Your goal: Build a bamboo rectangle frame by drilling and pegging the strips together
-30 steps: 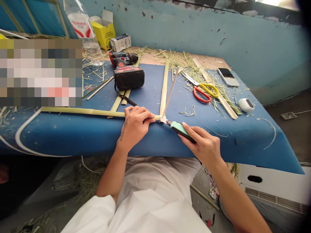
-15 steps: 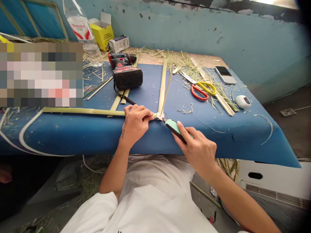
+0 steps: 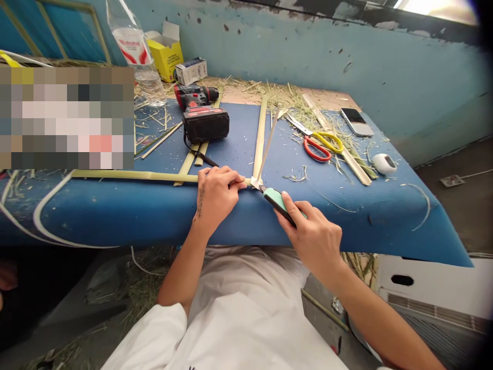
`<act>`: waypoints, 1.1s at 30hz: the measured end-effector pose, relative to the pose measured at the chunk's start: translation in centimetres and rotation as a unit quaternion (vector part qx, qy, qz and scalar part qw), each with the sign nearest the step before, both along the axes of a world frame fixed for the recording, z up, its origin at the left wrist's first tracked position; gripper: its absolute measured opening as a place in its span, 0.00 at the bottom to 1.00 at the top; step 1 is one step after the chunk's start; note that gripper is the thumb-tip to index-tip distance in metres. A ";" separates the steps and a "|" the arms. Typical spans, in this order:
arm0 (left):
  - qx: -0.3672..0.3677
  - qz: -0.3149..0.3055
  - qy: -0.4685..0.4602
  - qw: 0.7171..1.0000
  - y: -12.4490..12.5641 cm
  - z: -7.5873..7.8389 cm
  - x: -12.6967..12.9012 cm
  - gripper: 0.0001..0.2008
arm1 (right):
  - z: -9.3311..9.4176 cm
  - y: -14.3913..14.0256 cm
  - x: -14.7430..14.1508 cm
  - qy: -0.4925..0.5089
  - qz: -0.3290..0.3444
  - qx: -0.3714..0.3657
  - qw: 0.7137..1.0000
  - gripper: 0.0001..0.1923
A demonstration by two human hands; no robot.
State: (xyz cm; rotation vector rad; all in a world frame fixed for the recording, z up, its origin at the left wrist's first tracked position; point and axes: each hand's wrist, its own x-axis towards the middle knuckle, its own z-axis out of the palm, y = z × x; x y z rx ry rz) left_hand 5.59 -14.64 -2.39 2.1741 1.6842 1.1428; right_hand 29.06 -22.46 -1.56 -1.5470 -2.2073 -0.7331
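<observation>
My left hand [image 3: 216, 194] presses a long pale-green bamboo strip [image 3: 134, 176] against the near edge of the blue table [image 3: 115, 210], gripping it close to its right end. My right hand [image 3: 313, 237] holds a knife with a mint-green and black handle [image 3: 278, 199]; its blade tip touches the strip's end just right of my left fingers. A thin peeled sliver [image 3: 269, 141] rises from that end and leans away over the table. A second bamboo strip [image 3: 260, 136] lies beside the sliver, pointing away from me.
On the table lie a red and black cordless drill [image 3: 200, 114], red and yellow scissors [image 3: 321, 143], a phone [image 3: 356, 122], a small white device [image 3: 384, 163], a plastic bottle [image 3: 134, 49], a yellow box [image 3: 166, 51] and scattered bamboo shavings. A white crate [image 3: 431, 288] stands at the lower right.
The knife blade has pushed slightly left toward my left fingers along the strip's end, and the peeled sliver has tilted more upright. My left hand has kept its grip.
</observation>
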 end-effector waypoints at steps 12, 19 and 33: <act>0.032 0.023 0.022 0.999 -0.2 -0.4 0.0 0.06 | 0.2 -0.4 0.0 0.013 0.010 -0.013 1.000 0.21; 0.077 -0.012 0.032 0.996 -0.3 -0.9 0.2 0.09 | -0.2 -0.8 -0.2 0.016 -0.001 -0.037 0.999 0.24; 0.034 -0.057 0.024 0.997 0.2 -1.0 -0.3 0.11 | 1.4 -1.4 -2.9 -0.036 -0.084 -0.065 0.994 0.26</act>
